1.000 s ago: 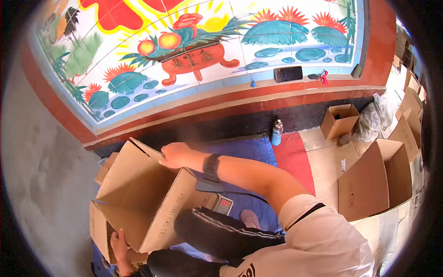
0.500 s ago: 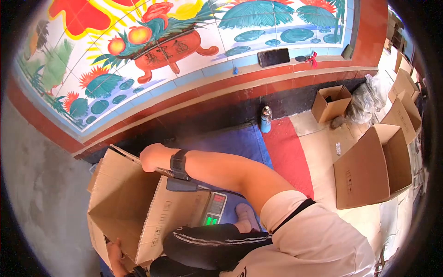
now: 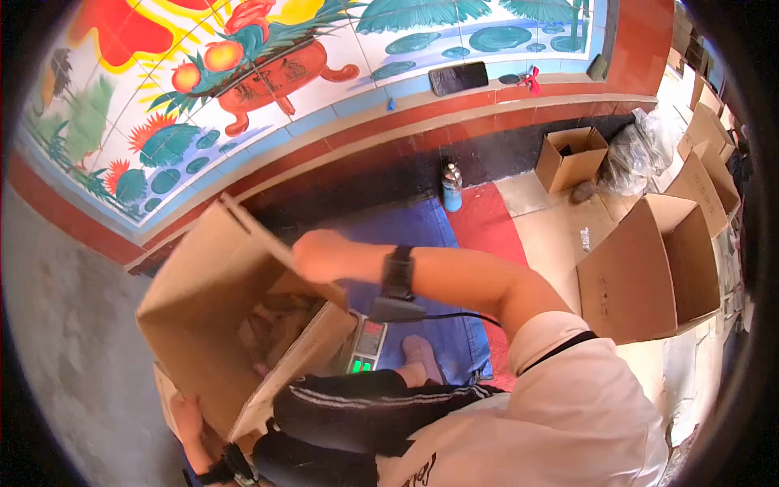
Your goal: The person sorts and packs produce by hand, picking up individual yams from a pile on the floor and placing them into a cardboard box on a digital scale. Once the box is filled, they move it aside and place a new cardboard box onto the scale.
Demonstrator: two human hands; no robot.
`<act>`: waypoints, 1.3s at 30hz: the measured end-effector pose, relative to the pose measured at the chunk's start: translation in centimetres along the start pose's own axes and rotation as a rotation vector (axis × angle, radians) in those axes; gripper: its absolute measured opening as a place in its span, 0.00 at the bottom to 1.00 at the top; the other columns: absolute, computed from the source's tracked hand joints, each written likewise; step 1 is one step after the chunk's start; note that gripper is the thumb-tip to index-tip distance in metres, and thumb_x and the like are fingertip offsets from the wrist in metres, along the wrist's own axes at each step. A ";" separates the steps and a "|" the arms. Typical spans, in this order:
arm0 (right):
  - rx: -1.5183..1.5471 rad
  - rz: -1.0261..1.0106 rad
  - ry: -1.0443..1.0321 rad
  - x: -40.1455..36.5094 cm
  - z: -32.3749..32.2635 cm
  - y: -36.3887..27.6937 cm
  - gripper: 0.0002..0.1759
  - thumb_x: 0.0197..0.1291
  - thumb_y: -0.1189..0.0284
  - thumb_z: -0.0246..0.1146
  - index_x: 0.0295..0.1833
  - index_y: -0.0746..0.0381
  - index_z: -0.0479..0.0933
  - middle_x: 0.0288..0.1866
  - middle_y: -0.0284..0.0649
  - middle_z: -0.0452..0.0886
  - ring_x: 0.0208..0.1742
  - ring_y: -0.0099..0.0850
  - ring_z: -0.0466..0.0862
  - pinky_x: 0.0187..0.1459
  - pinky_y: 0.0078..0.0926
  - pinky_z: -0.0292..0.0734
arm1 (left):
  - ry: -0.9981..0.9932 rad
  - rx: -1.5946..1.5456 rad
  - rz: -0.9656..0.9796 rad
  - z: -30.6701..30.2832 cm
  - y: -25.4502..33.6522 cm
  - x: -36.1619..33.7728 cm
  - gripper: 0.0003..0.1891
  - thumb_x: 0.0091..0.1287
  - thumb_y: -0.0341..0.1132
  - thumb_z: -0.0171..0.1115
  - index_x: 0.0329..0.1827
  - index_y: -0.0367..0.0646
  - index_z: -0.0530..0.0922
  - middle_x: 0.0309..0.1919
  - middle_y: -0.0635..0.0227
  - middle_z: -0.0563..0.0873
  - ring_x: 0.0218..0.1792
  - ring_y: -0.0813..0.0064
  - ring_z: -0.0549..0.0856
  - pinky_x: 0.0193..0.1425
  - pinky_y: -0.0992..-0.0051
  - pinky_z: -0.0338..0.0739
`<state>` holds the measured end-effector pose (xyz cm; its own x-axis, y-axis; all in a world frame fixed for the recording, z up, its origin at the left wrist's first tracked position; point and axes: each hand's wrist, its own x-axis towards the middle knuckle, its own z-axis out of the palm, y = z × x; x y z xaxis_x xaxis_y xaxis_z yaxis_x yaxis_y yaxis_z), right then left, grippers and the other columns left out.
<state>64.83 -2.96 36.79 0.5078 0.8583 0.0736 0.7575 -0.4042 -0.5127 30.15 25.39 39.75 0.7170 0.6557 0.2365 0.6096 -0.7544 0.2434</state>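
A large open cardboard box (image 3: 195,325) stands tilted in front of me, with some brownish items (image 3: 276,325) visible inside. My right hand (image 3: 320,256) is closed on its upper far edge; the fingertips are hidden. Low on the box's near left side, my left hand (image 3: 187,418) presses against the cardboard with its fingers partly showing. Just right of the box, a scale (image 3: 367,345) with a green lit display sits on the blue mat, partly hidden by the box.
A blue mat (image 3: 398,231) and a red strip (image 3: 487,219) cover the floor. A bottle (image 3: 452,187) stands by the wall. To the right are a small box (image 3: 570,159), plastic bags (image 3: 633,154) and a large open box (image 3: 625,276). A phone (image 3: 458,79) lies on the ledge.
My right hand has moved right with the box's upper edge. The box has tipped, and items inside now show. My left hand has shifted slightly up and left.
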 end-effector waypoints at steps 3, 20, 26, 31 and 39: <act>0.085 0.084 0.158 -2.5 -0.2 3.3 0.13 0.50 0.70 0.55 0.31 0.67 0.82 0.32 0.53 0.82 0.37 0.50 0.83 0.39 0.45 0.77 | -0.054 -0.157 0.039 -3.0 8.8 1.2 0.13 0.59 0.33 0.52 0.35 0.27 0.75 0.26 0.48 0.80 0.29 0.61 0.78 0.39 0.63 0.71; -0.208 0.515 0.311 -27.3 -14.3 10.1 0.16 0.56 0.66 0.59 0.32 0.72 0.76 0.31 0.61 0.76 0.38 0.56 0.78 0.38 0.45 0.72 | -0.575 -0.755 0.330 8.4 28.1 1.9 0.12 0.60 0.34 0.56 0.32 0.32 0.81 0.26 0.62 0.85 0.30 0.75 0.82 0.38 0.72 0.74; -0.356 0.711 0.226 -35.1 -14.3 13.0 0.15 0.56 0.67 0.61 0.33 0.72 0.76 0.31 0.60 0.77 0.38 0.56 0.78 0.39 0.47 0.72 | -0.678 -0.254 0.603 16.9 34.7 -0.9 0.13 0.59 0.37 0.56 0.28 0.33 0.81 0.23 0.55 0.84 0.25 0.63 0.84 0.32 0.68 0.76; -0.483 0.767 0.030 -42.0 -10.6 17.9 0.14 0.55 0.66 0.61 0.32 0.69 0.77 0.32 0.57 0.79 0.38 0.55 0.78 0.39 0.47 0.73 | -1.079 -0.266 0.975 17.2 37.1 -4.4 0.14 0.62 0.38 0.51 0.27 0.38 0.80 0.23 0.52 0.82 0.27 0.62 0.84 0.33 0.67 0.77; -0.613 1.040 0.041 -42.3 -11.1 22.3 0.15 0.57 0.65 0.59 0.34 0.69 0.77 0.34 0.58 0.80 0.40 0.54 0.79 0.42 0.48 0.73 | -0.515 -0.493 0.795 6.9 32.6 1.6 0.08 0.62 0.32 0.54 0.30 0.35 0.72 0.25 0.52 0.76 0.29 0.53 0.78 0.34 0.64 0.71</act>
<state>64.79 -51.84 31.77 0.9946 0.0271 -0.1006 0.0419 -0.9882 0.1476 53.53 1.66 41.59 0.9754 -0.1983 0.0967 -0.2174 -0.7888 0.5750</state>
